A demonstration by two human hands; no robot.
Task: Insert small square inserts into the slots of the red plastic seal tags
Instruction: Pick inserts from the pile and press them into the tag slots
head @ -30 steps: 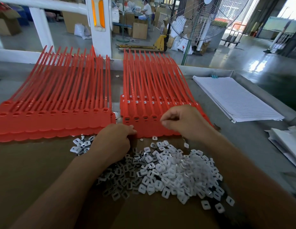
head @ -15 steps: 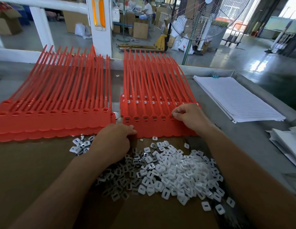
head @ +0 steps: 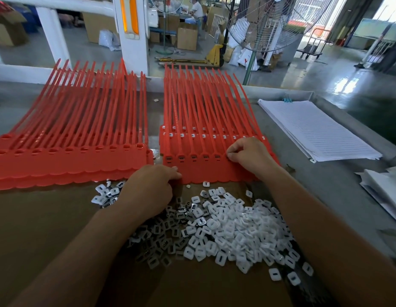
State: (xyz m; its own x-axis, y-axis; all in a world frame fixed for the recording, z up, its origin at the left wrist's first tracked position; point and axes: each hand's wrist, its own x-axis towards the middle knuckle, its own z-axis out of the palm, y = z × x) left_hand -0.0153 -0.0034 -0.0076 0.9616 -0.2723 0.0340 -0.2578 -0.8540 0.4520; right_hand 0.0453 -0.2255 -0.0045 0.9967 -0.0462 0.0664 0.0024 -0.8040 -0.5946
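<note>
Right hand [head: 248, 156]: fingers curled tight, tips pressed to a slot in the front strip of red plastic seal tags [head: 203, 171]; cannot tell whether they pinch an insert.
Left hand [head: 148, 187]: knuckles up, fingers curled, one tip touching that strip's near edge; palm hidden.
Filled slots: five, just left of the right fingertips.
Small white square inserts [head: 236, 229]: loose heap between the forearms, on a brown cardboard sheet [head: 37, 229].
Second red tag stack [head: 70, 160]: left of the left hand.

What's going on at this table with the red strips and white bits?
A person is fitting white square inserts into red seal tags. The right hand pinches at a slot in the front row of the right batch; five slots beside it are filled. The left hand touches that batch's near edge. The left batch looks unfilled.
</note>
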